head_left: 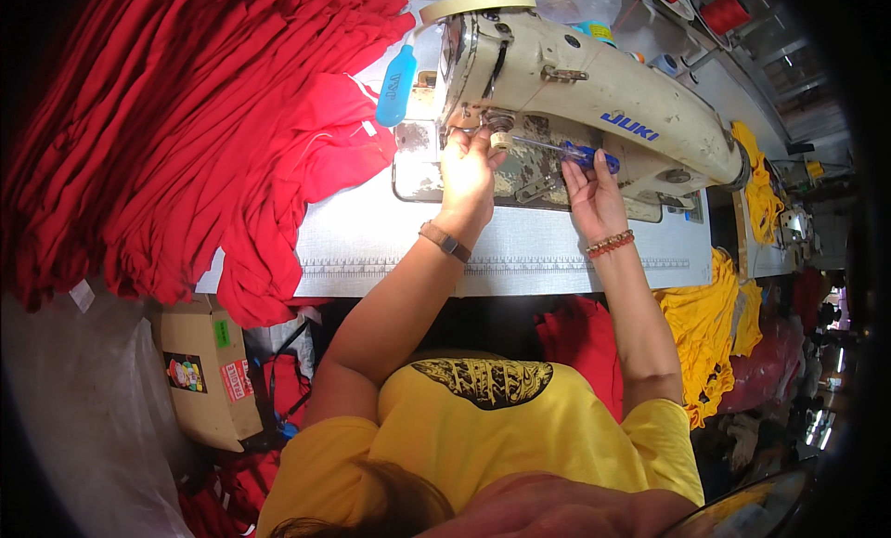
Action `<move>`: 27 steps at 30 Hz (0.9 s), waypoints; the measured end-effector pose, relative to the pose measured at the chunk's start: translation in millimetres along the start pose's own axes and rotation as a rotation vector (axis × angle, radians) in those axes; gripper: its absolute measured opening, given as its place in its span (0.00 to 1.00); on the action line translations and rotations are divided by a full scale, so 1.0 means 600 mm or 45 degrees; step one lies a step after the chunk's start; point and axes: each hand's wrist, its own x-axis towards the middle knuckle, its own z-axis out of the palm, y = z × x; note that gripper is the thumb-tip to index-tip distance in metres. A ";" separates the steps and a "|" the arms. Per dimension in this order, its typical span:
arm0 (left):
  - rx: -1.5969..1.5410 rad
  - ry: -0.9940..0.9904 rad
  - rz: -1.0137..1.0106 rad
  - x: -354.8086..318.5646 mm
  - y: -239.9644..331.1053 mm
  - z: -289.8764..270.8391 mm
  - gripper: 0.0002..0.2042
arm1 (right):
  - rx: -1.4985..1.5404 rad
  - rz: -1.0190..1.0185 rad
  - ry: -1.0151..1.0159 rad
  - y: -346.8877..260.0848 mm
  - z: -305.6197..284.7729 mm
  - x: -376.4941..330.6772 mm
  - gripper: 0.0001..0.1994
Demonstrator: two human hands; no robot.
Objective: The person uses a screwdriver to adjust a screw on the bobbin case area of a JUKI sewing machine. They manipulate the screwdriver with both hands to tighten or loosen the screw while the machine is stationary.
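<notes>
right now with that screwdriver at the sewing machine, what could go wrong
The screwdriver in the right hand points toward the left hand, so a slip might jab it. The left hand is also close under the front end of the sewing machine and could get hurt if the machine ran.

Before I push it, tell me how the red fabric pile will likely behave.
The red fabric pile will probably flop, as its folds droop off the white table. Its many loose layers suggest overall heaviness, and might slide apart.
</notes>
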 end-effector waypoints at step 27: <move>-0.012 -0.021 -0.004 -0.010 0.017 0.008 0.06 | -0.073 0.004 0.074 0.004 0.007 -0.003 0.08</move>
